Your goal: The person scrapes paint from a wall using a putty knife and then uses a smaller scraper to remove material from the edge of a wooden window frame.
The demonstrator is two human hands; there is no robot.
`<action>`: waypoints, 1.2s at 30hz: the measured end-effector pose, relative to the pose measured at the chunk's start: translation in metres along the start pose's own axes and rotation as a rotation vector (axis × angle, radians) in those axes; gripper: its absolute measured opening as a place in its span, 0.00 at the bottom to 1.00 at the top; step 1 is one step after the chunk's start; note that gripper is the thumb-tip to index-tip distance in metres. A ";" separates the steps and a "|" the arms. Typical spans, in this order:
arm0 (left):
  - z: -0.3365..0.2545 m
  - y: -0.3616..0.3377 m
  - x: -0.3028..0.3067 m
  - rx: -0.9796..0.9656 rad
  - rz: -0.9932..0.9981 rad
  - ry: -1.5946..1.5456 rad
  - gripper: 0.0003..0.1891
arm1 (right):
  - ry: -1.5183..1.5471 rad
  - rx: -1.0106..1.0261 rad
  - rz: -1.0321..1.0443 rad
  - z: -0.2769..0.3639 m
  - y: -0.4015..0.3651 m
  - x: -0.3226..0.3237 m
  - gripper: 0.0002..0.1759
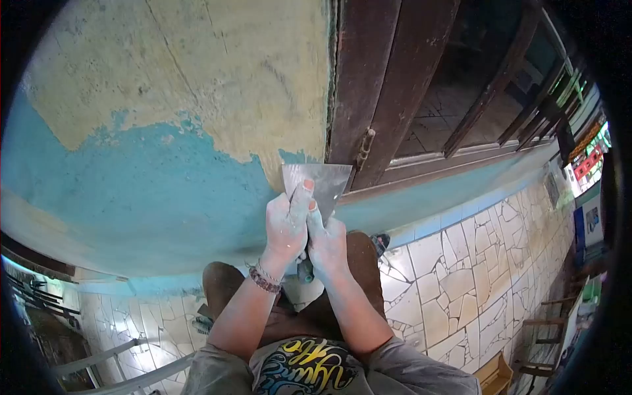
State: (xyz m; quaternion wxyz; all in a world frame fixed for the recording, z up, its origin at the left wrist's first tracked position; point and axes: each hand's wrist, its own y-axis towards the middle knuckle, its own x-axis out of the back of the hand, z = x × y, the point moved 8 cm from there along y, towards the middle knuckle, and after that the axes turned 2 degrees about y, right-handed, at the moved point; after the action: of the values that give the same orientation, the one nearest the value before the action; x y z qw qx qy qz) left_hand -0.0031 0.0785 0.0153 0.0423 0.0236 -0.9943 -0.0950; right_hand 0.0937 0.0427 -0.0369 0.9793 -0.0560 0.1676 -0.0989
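Note:
Both my hands grip one wide metal scraper (332, 179), thumbs stretched up along its blade. My left hand (288, 220) wraps it from the left and my right hand (327, 240) from the right; pale dust coats the fingers. The end of the handle (305, 271) pokes out below my hands. At the top, the blade's straight edge lies over the wall by the wooden frame, at a leftover patch of turquoise paint (299, 158). Around it the wall (178, 46) shows bare yellowish surface above, with flaking turquoise paint (164, 191) below.
A dark brown wooden frame (365, 72) with a hinge (365, 146) and glass panes stands right of the scraper. Cracked-tile flooring (461, 283) spreads below. A grey metal rail (131, 378) is at lower left, a wooden box (495, 375) at lower right.

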 end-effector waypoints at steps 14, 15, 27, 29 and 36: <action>-0.010 0.001 0.000 -0.057 0.023 0.002 0.27 | 0.040 0.002 0.003 0.008 -0.007 -0.006 0.23; -0.005 0.000 0.001 -0.035 0.020 0.011 0.27 | 0.052 -0.005 0.013 0.005 -0.007 -0.005 0.23; -0.017 0.003 -0.001 -0.137 0.005 0.030 0.25 | 0.031 0.035 -0.049 0.017 -0.004 -0.006 0.28; -0.015 0.005 -0.001 -0.005 0.009 -0.020 0.26 | 0.056 -0.010 -0.013 0.011 -0.002 -0.007 0.22; -0.017 0.006 0.002 -0.101 0.002 0.057 0.27 | 0.019 0.002 -0.027 0.013 -0.002 -0.007 0.24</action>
State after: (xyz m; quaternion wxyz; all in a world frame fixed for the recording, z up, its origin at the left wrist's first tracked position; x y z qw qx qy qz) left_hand -0.0036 0.0813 0.0332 0.0717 0.0230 -0.9866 -0.1444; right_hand 0.0913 0.0434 -0.0225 0.9763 -0.0561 0.1760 -0.1126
